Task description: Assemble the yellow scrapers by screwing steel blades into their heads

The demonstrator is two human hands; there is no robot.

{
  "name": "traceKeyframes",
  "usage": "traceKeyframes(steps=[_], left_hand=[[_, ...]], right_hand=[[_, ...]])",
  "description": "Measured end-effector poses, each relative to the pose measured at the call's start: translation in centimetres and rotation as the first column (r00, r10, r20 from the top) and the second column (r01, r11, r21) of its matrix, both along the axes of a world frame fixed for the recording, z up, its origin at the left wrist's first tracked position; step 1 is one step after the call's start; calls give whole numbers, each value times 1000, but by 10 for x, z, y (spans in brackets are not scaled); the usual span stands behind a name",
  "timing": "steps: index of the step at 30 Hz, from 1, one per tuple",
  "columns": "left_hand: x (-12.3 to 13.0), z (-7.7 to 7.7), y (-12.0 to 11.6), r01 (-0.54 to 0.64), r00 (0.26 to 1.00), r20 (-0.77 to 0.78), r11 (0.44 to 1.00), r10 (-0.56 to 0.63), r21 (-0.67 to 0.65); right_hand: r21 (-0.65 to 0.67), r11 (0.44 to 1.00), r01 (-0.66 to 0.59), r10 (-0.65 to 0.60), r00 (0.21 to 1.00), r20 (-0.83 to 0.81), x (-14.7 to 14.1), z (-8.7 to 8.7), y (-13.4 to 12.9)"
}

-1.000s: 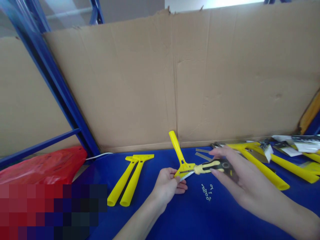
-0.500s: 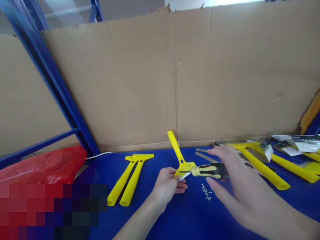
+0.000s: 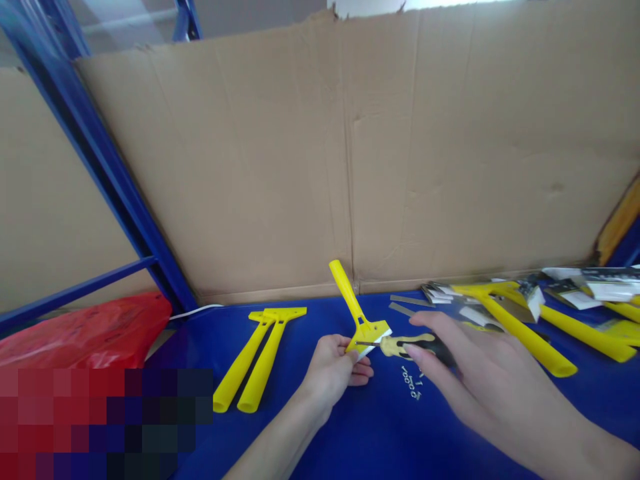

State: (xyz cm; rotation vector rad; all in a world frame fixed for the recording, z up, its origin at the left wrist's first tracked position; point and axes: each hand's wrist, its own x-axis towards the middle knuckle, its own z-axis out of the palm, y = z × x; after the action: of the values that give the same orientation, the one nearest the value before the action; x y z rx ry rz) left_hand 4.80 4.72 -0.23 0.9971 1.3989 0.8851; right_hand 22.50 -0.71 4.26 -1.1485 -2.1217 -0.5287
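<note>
My left hand (image 3: 333,370) grips the head of a yellow scraper (image 3: 349,293), whose handle points up and away. A white strip shows along the scraper's lower right edge. My right hand (image 3: 465,373) has its thumb and fingers on the black and cream handle of a screwdriver (image 3: 410,345). The screwdriver's shaft lies across the scraper head, its tip near my left thumb. Several small screws (image 3: 411,385) lie on the blue surface (image 3: 370,433) below the screwdriver. Two thin metal blades (image 3: 401,309) rest just beyond my right fingers.
Two yellow scrapers (image 3: 263,357) lie side by side at the left. More yellow handles (image 3: 533,337) and packets (image 3: 575,295) are piled at the right. A red plastic bag (image 3: 95,330) sits at the far left. Cardboard (image 3: 260,160) stands behind.
My right hand has closed from a spread pose onto the screwdriver handle. The scraper has tilted slightly left, still in my left hand.
</note>
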Motion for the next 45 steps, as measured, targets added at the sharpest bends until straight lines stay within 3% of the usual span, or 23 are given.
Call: traceKeyframes(steps=[5, 10, 14, 19, 23, 28, 32, 37, 42, 45], left_hand=[[1, 0, 0, 5, 1000, -3, 1000, -5, 4], [1, -1, 1, 8, 1000, -4, 1000, -8, 3], [0, -2, 1, 17, 1000, 0, 1000, -17, 13], [0, -2, 0, 16, 1000, -12, 1000, -16, 17], [1, -1, 0, 3, 1000, -11, 1000, -3, 15], [2, -1, 0, -14, 1000, 4, 1000, 14, 13], [1, -2, -1, -9, 1000, 8, 1000, 9, 21], [1, -2, -1, -9, 1000, 9, 1000, 9, 16], [3, 0, 0, -19, 1000, -6, 1000, 20, 14], [3, 1, -1, -23, 1000, -16, 1000, 23, 7]], right_hand=[[-10, 998, -67, 67, 998, 0, -1, 0, -2], [38, 999, 35, -36, 999, 14, -1, -3, -3], [-3, 998, -60, 60, 998, 27, -2, -2, -2], [41, 999, 27, -28, 999, 20, -5, 1, -3], [5, 999, -42, 42, 999, 14, -6, -1, -2], [18, 995, 99, -99, 995, 1, -3, -3, 1], [-32, 999, -9, 10, 1000, 1, 1, -2, 2], [31, 995, 91, -92, 994, 59, 1, -3, 3], [-3, 1000, -21, 21, 998, 54, -1, -1, 0], [45, 996, 72, -75, 994, 80, -2, 0, 0]])
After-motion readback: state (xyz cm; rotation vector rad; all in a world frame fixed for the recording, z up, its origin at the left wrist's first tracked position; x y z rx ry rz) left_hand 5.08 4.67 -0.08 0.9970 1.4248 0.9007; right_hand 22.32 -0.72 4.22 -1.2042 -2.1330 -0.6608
